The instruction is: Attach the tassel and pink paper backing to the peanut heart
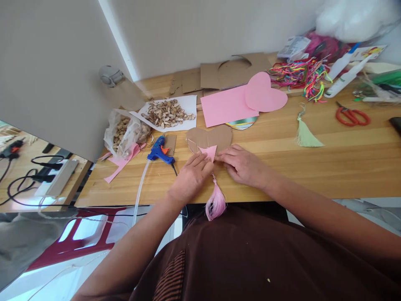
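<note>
A brown cardboard heart (219, 136) lies on the table in front of me, with a small pointed piece of pink paper (209, 152) over its lower part. My left hand (193, 173) presses the paper onto the heart, fingers together. At the heart's lower right edge, my right hand (240, 164) has its fingers closed, and the fingertips touch the edge beside the paper. The heart's tip is hidden by my hands. From below it a pink tassel (216, 202) hangs toward the table's front edge.
To the left lie a blue glue gun (159, 151) and a bag of shells (123, 131). Behind are white paper with shell pieces (169, 113), a pink paper sheet (227, 106) and a pink paper heart (265, 94). Right are a pale green tassel (305, 133) and red-handled scissors (352, 116).
</note>
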The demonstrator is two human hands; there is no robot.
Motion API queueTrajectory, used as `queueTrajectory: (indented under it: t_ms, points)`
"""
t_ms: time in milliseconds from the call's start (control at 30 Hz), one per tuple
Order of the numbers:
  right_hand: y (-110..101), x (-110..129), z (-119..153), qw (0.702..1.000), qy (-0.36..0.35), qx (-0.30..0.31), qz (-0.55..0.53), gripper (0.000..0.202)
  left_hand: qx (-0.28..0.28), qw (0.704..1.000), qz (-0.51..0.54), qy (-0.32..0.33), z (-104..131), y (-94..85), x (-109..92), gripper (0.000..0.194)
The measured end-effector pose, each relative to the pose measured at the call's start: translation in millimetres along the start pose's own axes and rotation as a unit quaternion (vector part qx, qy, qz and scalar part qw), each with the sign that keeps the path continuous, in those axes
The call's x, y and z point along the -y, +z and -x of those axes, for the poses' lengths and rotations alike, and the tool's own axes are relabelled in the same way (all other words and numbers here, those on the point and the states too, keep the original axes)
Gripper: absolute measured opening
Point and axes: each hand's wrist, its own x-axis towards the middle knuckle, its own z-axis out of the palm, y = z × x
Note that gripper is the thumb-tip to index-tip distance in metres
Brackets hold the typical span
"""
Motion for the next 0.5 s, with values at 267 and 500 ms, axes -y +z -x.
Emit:
queueTrajectory:
  t_ms: [267, 500]
  points:
    - [-0.2, 0.0, -0.6, 1.0, -0.004, -0.001, 0.01, 0.04, 0.001, 0.999, 0.016, -0.037, 3.8, 0.9, -3.1, 0.028]
    - [2.3, -1.2, 1.7, 1.0, -0.004, -0.007, 0.009, 0.039, -0.04, 0.999, 0.021, -0.02, 8.5, 1.8, -9.9, 0.029]
